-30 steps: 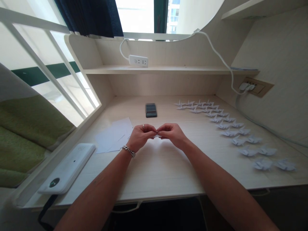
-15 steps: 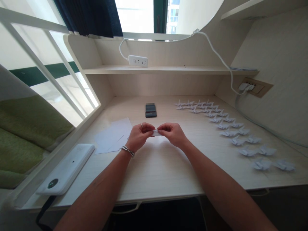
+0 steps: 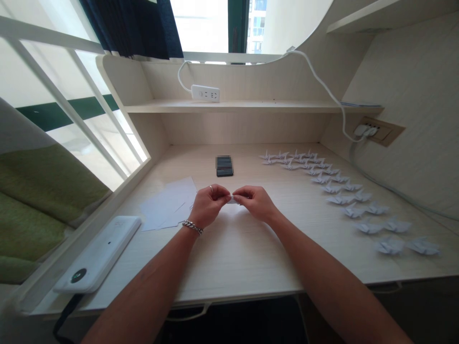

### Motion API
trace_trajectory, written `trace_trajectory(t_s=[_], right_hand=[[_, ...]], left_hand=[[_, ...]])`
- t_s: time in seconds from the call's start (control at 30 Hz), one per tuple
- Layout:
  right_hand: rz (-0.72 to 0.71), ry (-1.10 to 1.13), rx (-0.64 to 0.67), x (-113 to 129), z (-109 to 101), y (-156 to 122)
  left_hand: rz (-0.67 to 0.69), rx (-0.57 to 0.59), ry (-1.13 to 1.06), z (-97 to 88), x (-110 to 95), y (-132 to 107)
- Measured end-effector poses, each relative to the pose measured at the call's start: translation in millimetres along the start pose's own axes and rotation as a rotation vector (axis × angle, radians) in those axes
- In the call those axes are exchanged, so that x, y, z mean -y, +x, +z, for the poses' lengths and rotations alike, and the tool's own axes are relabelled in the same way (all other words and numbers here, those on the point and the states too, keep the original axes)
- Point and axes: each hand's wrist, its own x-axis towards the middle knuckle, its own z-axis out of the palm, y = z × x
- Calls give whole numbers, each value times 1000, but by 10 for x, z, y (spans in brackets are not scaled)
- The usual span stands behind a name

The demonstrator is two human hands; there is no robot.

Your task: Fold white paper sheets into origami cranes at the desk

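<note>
Room: a built-in study desk stands beside a window with dark curtains, and a green cushion lies to the left.
Back of desk: a shelf carries a white power strip, and a white cable runs to a wall socket.
Desktop, right: white origami cranes stand in a long double row.
Desktop, left: a white flat device lies near the edge, and loose white paper sheets overlap just beside the left hand.
Desktop, centre: a dark phone lies face up, its upper part blurred.
Hands: the left hand, wearing a ring and a chain bracelet, faces the right hand.
Fingers: both sets are curled narrowly, pinching the paper between them.
Held thing: a small folded white paper sits between the hands, above the desk, mostly hidden by fingers.
Handling: it is likely very light, thin and soft at its creases, so fingertip pressure near the folded edges suits it best.
</note>
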Motion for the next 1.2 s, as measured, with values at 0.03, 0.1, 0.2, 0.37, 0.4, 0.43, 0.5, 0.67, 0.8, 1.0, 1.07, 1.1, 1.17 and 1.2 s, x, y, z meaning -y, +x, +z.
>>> trace_trajectory(t_s=[0.03,0.1,0.2,0.37,0.4,0.43,0.5,0.67,0.8,1.0,1.07,1.1,1.17,1.2], right_hand=[[2,-22,17,3,-1,-1],[3,-62,31,10,1,-5],[1,-97,13,19,9,-12],[-23,-137,5,34,14,-17],[-26,-142,10,36,13,-16],[-26,-143,15,36,12,-15],[-12,-130,22,31,10,-12],[38,-118,33,6,15,5],[53,-100,19,3,27,18],[86,-86,40,-21,14,29],[89,-135,17,-31,9,31],[89,-148,12,-34,8,32],[84,-147,16,-32,4,32],[82,-142,20,-27,1,31]], left_hand=[[8,2,7,1,0,-3],[19,7,16,3,2,-11],[23,30,21,10,6,-20],[23,68,-8,15,23,-19],[26,64,-10,14,25,-16],[31,56,-8,13,25,-14],[42,34,16,10,24,-12],[77,8,122,16,17,-17],[82,11,121,23,0,-20],[51,-13,111,4,-7,-3],[43,-13,95,2,-1,3],[40,-14,93,1,0,6],[35,-22,95,0,-1,10],[32,-25,95,-2,-2,12]])
